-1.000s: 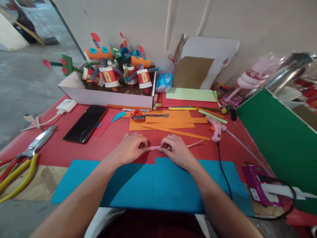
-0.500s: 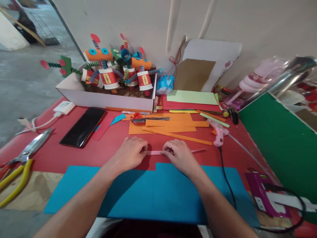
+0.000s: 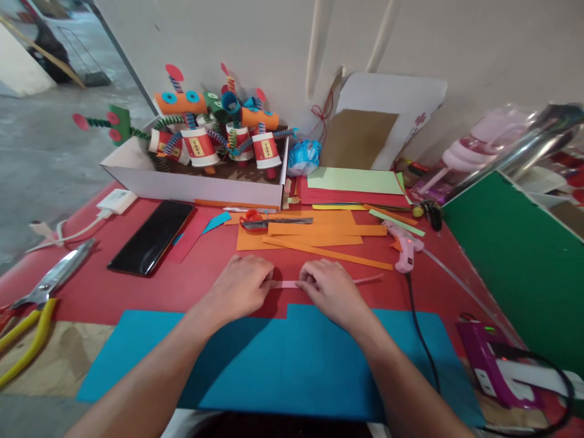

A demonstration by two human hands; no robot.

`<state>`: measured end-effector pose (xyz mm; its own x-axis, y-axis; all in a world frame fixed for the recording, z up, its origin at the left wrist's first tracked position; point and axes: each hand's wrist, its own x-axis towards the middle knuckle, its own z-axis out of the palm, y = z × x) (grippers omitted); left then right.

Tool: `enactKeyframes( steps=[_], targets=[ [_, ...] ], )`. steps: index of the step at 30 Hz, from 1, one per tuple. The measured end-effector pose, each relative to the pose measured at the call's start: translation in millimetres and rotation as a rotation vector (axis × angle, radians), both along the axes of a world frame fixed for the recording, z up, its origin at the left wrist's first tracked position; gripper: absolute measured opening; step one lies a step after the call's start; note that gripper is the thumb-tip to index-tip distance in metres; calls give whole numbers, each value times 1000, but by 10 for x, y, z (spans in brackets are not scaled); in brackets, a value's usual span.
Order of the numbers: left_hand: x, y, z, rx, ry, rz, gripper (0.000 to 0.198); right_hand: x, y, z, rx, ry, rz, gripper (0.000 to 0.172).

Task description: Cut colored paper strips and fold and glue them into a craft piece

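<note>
A narrow pink paper strip (image 3: 286,284) runs sideways over the red tabletop. My left hand (image 3: 245,281) pinches it at its left end, fingers closed. My right hand (image 3: 326,283) is closed on the strip farther right, and the strip's free tail sticks out beyond that hand. Just in front of my hands lie orange paper strips (image 3: 326,229) and red-handled scissors (image 3: 255,221). Large blue paper sheets (image 3: 283,365) spread beneath my forearms.
A white box (image 3: 196,182) of paper-cup figures stands at the back left. A black phone (image 3: 152,237) and yellow-handled shears (image 3: 45,298) lie left. To the right are a pink glue gun (image 3: 405,246), its cable, a purple power unit (image 3: 495,365) and a green board (image 3: 515,261).
Both hands keep their hold on the pink strip and have barely moved. The whole view has shifted very slightly.
</note>
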<state>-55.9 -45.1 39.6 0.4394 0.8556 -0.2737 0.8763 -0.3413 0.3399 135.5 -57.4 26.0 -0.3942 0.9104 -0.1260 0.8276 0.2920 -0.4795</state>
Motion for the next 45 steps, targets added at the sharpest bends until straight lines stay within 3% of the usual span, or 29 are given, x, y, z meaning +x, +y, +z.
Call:
enactKeyframes(
  steps=[9,13,15,17,19,25,28,33,39,45],
  targets=[
    [-41,-36,-67,44,47,-64,13,-23,1,19,8,-50,0,14],
    [-24,-142,-69,317,73,-130,22,-28,-1,26,10,-68,11,13],
    [14,-206,-61,491,19,-225,24,-32,-3,28,14,-61,8,13],
    [66,-262,-71,560,-75,-352,26,-38,-6,25,20,-50,-3,12],
    [118,-299,-111,534,-138,-421,27,-40,-7,20,27,-39,-8,10],
    [171,-328,-252,437,-147,-371,24,132,-25,49,-49,179,24,5],
    [169,-338,-252,469,-119,-394,23,314,-67,71,-111,279,-38,6],
    [187,-355,-238,560,-73,-434,28,506,-124,30,-75,243,-155,9],
    [189,-368,-270,605,-49,-442,34,494,-108,-35,7,193,-90,13],
    [198,-380,-297,587,-21,-436,36,425,-98,20,78,56,-62,22]
  ],
)
